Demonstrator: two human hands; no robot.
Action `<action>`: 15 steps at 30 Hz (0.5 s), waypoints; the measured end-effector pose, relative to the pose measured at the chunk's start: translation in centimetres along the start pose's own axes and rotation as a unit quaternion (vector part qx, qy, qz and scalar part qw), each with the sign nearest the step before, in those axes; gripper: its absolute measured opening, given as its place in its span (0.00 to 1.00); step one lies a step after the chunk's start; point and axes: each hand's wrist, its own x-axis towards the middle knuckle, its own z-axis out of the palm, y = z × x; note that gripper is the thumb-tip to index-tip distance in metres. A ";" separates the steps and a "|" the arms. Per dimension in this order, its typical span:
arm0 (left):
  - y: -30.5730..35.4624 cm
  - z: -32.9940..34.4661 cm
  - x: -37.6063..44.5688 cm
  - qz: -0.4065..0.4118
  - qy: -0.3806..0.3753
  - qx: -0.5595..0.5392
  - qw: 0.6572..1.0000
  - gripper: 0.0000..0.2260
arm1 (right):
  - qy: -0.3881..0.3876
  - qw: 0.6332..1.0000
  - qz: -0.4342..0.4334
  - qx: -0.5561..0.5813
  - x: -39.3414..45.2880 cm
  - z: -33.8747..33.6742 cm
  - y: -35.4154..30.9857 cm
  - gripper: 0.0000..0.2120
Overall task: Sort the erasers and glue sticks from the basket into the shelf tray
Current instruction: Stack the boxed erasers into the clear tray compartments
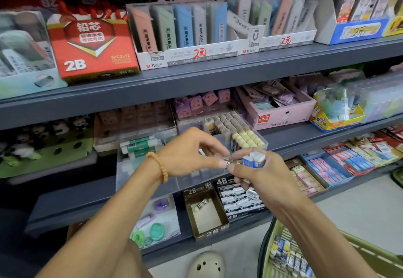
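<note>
A few blue-and-white erasers (254,159) sit bunched in the right hand (259,173), whose grip is curled around them, while the left hand (192,153) pinches a small item at the meeting fingertips, too blurred to identify. Just behind both grips stands the clear shelf tray (150,181), glue sticks (140,145) lying in its left compartment. Below the right forearm, the green basket (274,234) holds more erasers.

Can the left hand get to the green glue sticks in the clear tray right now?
Probably yes: the glue sticks lie uncovered beside the left hand, nothing between them. But its fingertips pinch a small item against the right hand.
</note>
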 end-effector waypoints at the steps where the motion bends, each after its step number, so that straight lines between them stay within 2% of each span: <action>1: 0.3 0.4 0.2 0.003 -0.016 0.004 1.000 0.09 | 0.008 1.000 -0.008 0.003 0.0 -0.2 -0.1 0.11; 5: 0.7 1.3 1.2 0.015 -0.024 -0.024 0.999 0.12 | 0.034 0.998 -0.027 0.048 0.0 -1.2 -0.6 0.11; 9: -0.2 1.8 2.6 0.012 0.023 -0.014 1.000 0.13 | 0.082 0.994 -0.032 0.057 0.2 -2.7 -1.6 0.15; 13: -1.1 1.5 3.8 -0.061 0.081 -0.074 0.992 0.11 | 0.102 0.990 0.027 0.097 0.4 -4.6 -1.3 0.03; 15: -1.1 1.5 4.5 -0.070 0.115 -0.074 0.988 0.11 | 0.104 0.986 0.049 0.119 0.4 -5.2 -0.9 0.03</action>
